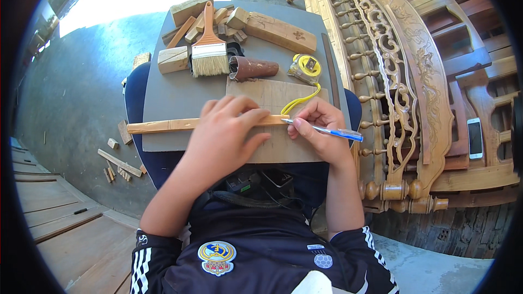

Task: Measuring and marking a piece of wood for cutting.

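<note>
A long, narrow wooden strip (163, 126) lies crosswise on the grey board (163, 142) over my lap. My left hand (227, 128) rests on the strip with its fingers bent over it, gripping it near the right end. In my right hand (318, 125) is a blue and white pen (338, 132), its tip touching the strip's right end. Beneath that end is a flat plywood piece (267, 149) with faint lines. A yellow tape measure (305, 69) lies just beyond my right hand, its yellow strap (299, 101) trailing toward the strip.
Farther back lie a wide paintbrush (210, 49), rolled brown sandpaper (256, 69), a thick wooden block (280, 31) and several offcuts. Carved wooden furniture panels (430, 92) stand close on the right, with a phone (475, 138) on them. Wood scraps (120, 163) lie on the floor at left.
</note>
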`<state>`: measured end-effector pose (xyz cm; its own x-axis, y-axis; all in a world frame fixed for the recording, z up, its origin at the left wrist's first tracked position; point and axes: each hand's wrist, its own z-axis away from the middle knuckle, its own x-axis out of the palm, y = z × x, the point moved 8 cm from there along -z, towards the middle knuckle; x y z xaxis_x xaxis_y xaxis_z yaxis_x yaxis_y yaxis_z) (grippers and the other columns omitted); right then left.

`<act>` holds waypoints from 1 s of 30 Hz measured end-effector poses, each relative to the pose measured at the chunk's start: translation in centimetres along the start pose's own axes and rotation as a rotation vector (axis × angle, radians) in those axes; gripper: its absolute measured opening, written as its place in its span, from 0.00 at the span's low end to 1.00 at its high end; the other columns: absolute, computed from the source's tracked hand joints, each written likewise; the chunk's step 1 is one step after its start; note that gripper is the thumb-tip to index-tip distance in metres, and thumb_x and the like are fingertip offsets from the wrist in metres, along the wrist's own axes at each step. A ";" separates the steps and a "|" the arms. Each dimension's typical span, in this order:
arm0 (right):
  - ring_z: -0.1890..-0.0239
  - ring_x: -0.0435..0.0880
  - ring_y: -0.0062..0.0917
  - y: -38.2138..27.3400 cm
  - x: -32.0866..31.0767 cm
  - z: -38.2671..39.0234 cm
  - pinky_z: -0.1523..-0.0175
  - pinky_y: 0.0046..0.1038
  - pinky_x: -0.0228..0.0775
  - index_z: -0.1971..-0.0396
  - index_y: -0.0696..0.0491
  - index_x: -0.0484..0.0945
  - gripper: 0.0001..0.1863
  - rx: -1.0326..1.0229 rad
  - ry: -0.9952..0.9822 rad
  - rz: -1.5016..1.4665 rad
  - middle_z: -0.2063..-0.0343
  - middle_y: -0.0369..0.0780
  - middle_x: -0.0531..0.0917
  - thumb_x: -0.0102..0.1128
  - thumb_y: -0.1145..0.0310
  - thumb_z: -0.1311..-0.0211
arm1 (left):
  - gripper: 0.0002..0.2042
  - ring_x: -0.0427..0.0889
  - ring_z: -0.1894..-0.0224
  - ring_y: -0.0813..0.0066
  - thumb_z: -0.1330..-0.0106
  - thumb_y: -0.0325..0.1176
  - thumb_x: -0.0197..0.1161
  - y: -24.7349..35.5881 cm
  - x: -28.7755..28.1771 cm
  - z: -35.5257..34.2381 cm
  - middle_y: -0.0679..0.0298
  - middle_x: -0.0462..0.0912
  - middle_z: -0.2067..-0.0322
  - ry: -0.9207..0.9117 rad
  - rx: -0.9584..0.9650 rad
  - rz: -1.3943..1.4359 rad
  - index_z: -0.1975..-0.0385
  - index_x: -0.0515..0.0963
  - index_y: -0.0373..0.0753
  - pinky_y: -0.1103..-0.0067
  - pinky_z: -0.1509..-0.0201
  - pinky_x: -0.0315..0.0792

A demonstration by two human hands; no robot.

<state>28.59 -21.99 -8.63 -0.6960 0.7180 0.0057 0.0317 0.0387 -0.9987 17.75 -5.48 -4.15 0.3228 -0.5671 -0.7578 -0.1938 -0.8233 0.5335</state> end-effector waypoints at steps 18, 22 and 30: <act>0.75 0.82 0.11 0.9 -0.7 0.1 0.68 0.17 0.74 0.68 0.58 0.82 0.06 0.108 0.092 0.118 0.73 0.35 0.87 0.70 0.73 0.33 | 0.09 0.79 0.55 0.65 0.37 0.39 0.72 -0.1 2.7 -1.3 0.67 0.79 0.64 -0.046 0.025 0.053 0.61 0.91 0.46 0.66 0.51 0.73; 0.75 0.82 0.12 1.0 -0.6 0.0 0.68 0.17 0.74 0.68 0.57 0.82 0.06 0.109 0.073 0.104 0.73 0.36 0.87 0.70 0.73 0.33 | 0.09 0.80 0.55 0.65 0.37 0.38 0.72 -0.1 2.6 -1.2 0.67 0.79 0.65 -0.028 0.028 0.040 0.61 0.91 0.46 0.67 0.52 0.73; 0.73 0.83 0.13 1.0 -0.8 0.2 0.67 0.17 0.75 0.67 0.58 0.82 0.07 0.117 0.053 0.115 0.72 0.37 0.87 0.70 0.71 0.32 | 0.09 0.80 0.56 0.65 0.37 0.38 0.72 0.1 2.4 -1.2 0.68 0.79 0.65 -0.017 0.033 0.046 0.61 0.91 0.46 0.66 0.52 0.73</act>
<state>29.02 -22.67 -9.64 -0.6535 0.7490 -0.1097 0.0235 -0.1247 -0.9919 19.63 -6.86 -5.45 0.2975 -0.6041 -0.7393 -0.2385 -0.7969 0.5551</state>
